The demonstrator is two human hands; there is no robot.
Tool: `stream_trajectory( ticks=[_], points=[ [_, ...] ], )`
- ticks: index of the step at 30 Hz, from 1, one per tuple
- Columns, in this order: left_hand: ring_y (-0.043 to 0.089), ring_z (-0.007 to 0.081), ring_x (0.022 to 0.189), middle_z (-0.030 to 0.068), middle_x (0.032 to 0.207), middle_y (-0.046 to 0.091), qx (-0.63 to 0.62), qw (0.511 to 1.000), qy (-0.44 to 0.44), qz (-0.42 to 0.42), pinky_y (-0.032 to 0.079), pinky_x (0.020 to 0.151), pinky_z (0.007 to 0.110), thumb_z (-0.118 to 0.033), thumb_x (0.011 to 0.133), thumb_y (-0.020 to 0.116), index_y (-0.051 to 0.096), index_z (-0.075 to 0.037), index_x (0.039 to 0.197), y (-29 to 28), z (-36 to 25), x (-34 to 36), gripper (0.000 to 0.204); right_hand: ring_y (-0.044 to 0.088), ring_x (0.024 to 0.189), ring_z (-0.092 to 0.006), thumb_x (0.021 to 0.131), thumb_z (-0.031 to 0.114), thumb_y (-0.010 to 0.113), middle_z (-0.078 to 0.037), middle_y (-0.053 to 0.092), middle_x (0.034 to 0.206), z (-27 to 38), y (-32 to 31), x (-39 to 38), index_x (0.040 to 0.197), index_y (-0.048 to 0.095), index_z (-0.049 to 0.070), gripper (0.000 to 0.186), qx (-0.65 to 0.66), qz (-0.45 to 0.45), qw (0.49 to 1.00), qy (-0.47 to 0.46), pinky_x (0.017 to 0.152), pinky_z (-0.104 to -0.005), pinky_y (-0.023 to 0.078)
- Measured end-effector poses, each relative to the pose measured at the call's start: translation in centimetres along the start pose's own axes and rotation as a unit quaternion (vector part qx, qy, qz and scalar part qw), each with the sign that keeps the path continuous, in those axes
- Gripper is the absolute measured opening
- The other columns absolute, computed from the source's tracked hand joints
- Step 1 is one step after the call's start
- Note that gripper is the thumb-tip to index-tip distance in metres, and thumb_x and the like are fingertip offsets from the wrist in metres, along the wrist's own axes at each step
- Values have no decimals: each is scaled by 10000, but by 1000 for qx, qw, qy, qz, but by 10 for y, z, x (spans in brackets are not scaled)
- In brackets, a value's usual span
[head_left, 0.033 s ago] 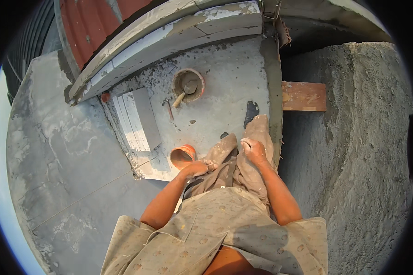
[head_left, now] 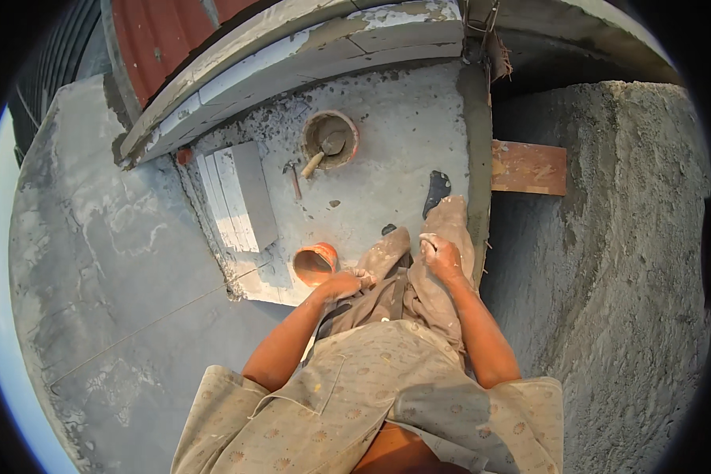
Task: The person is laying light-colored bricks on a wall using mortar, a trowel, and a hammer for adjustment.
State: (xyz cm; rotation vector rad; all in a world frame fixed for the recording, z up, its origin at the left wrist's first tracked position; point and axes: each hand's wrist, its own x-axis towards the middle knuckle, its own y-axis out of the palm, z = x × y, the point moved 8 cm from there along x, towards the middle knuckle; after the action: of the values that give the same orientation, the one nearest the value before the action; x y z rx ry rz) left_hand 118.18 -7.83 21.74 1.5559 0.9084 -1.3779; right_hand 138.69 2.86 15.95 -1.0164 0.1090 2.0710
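Observation:
My left hand (head_left: 351, 283) rests by my left thigh, fingers curled and dusted white. Whether anything lies inside them is hidden. Close beside it, an orange bucket (head_left: 315, 264) leans with its mouth toward me. Above my right thigh, my right hand (head_left: 441, 256) is closed in a fist, also whitened; its inside cannot be seen. Farther ahead stands a mortar-smeared bucket (head_left: 331, 139) with grey mortar in it. A trowel (head_left: 314, 164) lies across that bucket's rim, its wooden handle pointing toward me. Left of it, a hammer (head_left: 295, 180) lies on the concrete.
Pale blocks (head_left: 241, 197) are stacked at the left edge of the slab. A low block wall (head_left: 316, 59) curves along the far side. On the right, a wooden board (head_left: 528, 167) juts past the slab edge over a drop. A string (head_left: 146, 334) runs out at lower left.
The view has shifted slightly, so the buckets, hammer and board sit a little farther right in the picture. Both hands keep nearly the same pose.

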Motion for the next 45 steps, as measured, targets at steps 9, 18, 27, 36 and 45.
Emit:
stream_trajectory(
  ticks=[9, 18, 27, 36, 45],
  points=[
    [601, 180, 722, 123, 777, 660, -126, 956, 120, -238, 469, 682, 322, -220, 869, 614, 654, -3, 930, -14, 99, 39, 228, 632, 954, -339, 837, 126, 588, -175, 658, 1044, -4, 30, -5, 1057, 655, 41, 245, -47, -95, 991, -77, 841, -381, 486],
    [624, 190, 795, 114, 878, 688, -303, 905, 50, -295, 483, 742, 307, -259, 883, 607, 672, 0, 960, 6, 224, 70, 278, 436, 1230, -344, 800, 269, 650, -159, 519, 1267, -14, 65, 20, 1165, 628, 95, 405, -329, -36, 944, -16, 1041, -428, 352],
    [586, 256, 1074, 191, 1182, 608, -215, 928, 70, -295, 427, 946, 339, -396, 892, 613, 556, 11, 1232, 3, 170, 84, 534, 401, 1262, -348, 778, 256, 660, -162, 484, 1308, 5, 63, 41, 1156, 641, 100, 409, -371, 40, 928, -11, 1047, -435, 351],
    [575, 265, 1101, 243, 1177, 587, -297, 834, 197, -421, 463, 901, 362, -293, 881, 633, 495, 31, 1275, -184, 98, 206, 527, 454, 1202, -315, 764, 268, 660, -142, 552, 1213, 16, 39, 94, 1072, 668, 47, 380, -342, -31, 939, -30, 968, -473, 377],
    [598, 183, 888, 140, 1090, 621, -262, 838, 232, -419, 487, 719, 289, -338, 862, 673, 442, 53, 1334, -373, 53, 321, 655, 540, 1039, -257, 701, 219, 741, -60, 604, 1015, 27, -1, 111, 962, 677, 59, 313, -294, -220, 921, -127, 899, -423, 383]
  ],
)
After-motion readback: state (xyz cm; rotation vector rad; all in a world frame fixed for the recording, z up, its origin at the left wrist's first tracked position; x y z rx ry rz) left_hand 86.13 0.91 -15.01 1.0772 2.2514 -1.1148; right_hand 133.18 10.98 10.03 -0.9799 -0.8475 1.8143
